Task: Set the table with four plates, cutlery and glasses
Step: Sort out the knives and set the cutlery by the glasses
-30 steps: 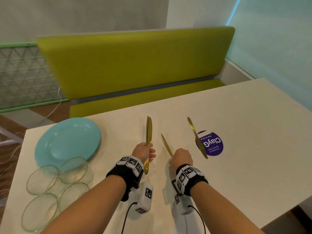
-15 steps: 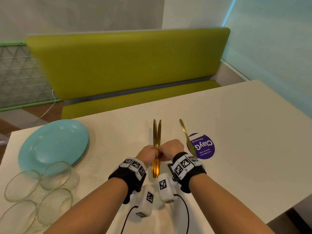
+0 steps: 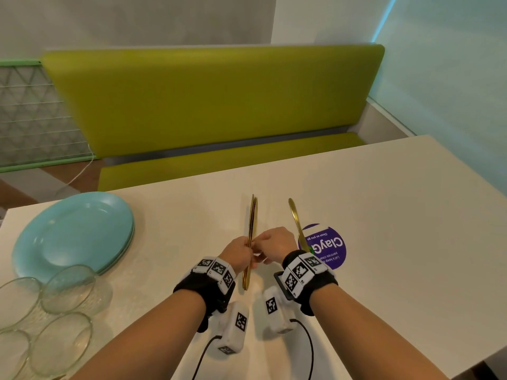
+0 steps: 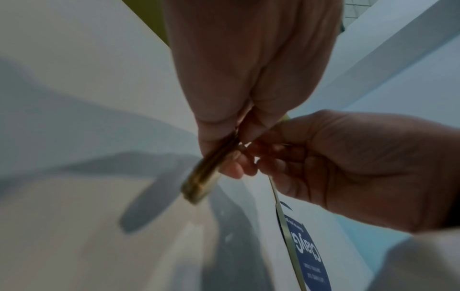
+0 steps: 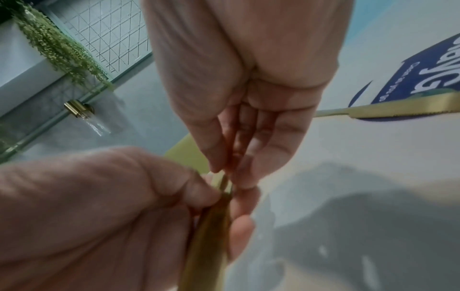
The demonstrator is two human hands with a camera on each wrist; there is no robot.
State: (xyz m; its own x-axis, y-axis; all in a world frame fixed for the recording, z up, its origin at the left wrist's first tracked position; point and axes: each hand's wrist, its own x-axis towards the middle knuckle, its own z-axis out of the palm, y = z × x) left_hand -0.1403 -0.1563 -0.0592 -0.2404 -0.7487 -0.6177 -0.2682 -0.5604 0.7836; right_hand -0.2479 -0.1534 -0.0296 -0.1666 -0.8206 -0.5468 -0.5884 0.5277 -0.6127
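My left hand (image 3: 247,253) grips a bundle of gold cutlery (image 3: 252,218) upright above the white table (image 3: 397,215); the handle ends (image 4: 200,182) stick out below the fist. My right hand (image 3: 260,246) is pressed against it, thumb and fingertips (image 5: 245,177) pinching at the bundle. That hand also holds a single gold knife (image 3: 295,220), whose blade (image 5: 403,109) slants over a purple sticker (image 3: 329,249). A stack of teal plates (image 3: 74,237) sits at the table's left, with several clear glasses (image 3: 68,289) in front of it.
A green bench (image 3: 214,105) runs along the far side of the table. A wire-mesh panel (image 3: 30,116) stands at the left behind it. The wrist-camera cables (image 3: 308,349) hang over the near table edge.
My right hand moved left to meet the left hand. One of its two knives joined the left hand's bundle, and the other blade swung in over the sticker.
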